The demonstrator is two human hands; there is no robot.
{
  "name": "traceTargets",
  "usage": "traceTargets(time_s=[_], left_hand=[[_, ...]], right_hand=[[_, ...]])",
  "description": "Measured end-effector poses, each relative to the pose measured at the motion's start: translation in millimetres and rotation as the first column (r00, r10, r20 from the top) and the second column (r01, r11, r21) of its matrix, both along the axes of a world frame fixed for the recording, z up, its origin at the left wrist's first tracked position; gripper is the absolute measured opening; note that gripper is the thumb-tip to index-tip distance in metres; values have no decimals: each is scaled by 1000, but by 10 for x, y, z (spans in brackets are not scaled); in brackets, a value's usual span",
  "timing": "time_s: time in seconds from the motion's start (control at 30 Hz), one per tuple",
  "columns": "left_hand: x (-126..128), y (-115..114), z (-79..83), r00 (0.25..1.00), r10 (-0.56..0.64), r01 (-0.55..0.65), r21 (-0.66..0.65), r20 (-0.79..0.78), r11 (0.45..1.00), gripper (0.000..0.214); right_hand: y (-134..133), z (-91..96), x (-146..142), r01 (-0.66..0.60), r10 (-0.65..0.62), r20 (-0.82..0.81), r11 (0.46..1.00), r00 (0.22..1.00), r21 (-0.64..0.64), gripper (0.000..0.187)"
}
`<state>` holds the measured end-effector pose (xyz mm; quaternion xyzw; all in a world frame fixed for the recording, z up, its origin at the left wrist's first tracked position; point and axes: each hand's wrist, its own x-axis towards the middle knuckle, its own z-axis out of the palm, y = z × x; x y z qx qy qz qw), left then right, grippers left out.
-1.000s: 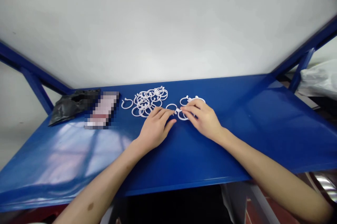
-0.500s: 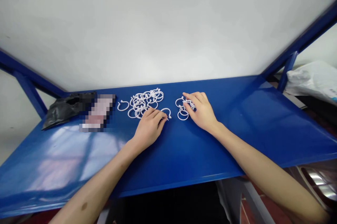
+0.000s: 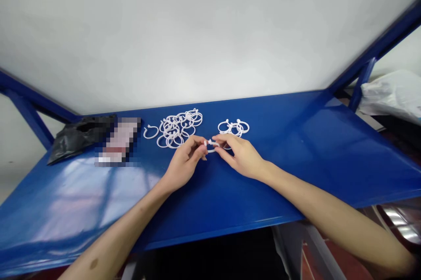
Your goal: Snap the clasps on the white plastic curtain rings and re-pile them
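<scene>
My left hand and my right hand meet over the blue shelf, both pinching one white plastic ring between their fingertips. A heap of several white rings lies just behind my left hand, with one open ring apart at its left. A smaller cluster of white rings rests behind my right hand.
A crumpled black plastic bag lies at the shelf's back left, next to a blurred pinkish packet. Blue frame struts rise at both ends. A white bag sits off to the right. A white wall stands behind.
My left hand lifted a ring off the shelf near the heap. My right hand left the small cluster and came back left to pinch the same ring.
</scene>
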<state>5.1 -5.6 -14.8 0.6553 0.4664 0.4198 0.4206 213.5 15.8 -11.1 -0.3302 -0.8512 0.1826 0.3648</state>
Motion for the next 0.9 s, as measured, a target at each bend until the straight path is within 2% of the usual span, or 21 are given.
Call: traceTargets(time_s=[0.07,0.13,0.3,0.47,0.63,0.77,0.83,0.9], left_hand=[[-3,8,-23,999,1,-1,-4,34,1000,16],[-8,6,-39,1000,3,-3,12,5,1000,15],[-3,-38,-47,985,44,-28,103,-165,994,11],[27,-70,-79,972,86,-49,168,-220,985,12],[30,-77,-112,955,85,-12,252,-282,968,19],[18,-32,-62,919,100,47,357,-382,933,14],[-21,13,-10,859,161,82,441,-486,894,10],[-106,66,44,765,269,110,529,-586,841,14]], right_hand=[[13,-9,4,1,-2,-18,999,1000,-40,19],[23,-20,8,-25,24,-18,999,1000,-37,15],[24,-56,11,-100,101,-20,993,995,55,16],[3,-62,16,-160,162,-8,981,987,114,19],[-1,-86,20,-188,179,70,967,981,170,23],[15,-82,-5,-122,103,89,962,991,243,22],[47,-57,-3,-33,13,72,959,997,283,20],[110,-29,32,89,-107,45,949,993,302,18]])
